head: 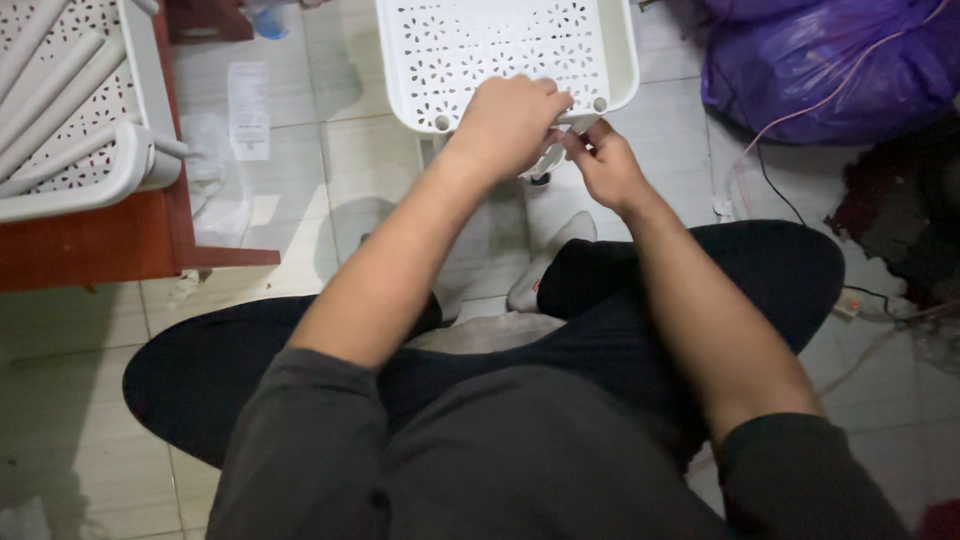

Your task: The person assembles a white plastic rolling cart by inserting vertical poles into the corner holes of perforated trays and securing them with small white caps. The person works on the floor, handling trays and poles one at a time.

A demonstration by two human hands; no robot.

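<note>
Gripping the near edge of the white perforated plastic shelf tray, your left hand curled shut and hid whatever lay beneath it. Your right hand pinched a small pale part just below the tray's rim; its shape was too covered to tell. The tray's far end was cut off on the tiled floor.

Bare tiled floor lies open to the left of both hands. Ahead, a white perforated tray blocks the way. A red-brown table stacked with white plastic parts closes the far left; a purple bag and loose cables crowd the right.
</note>
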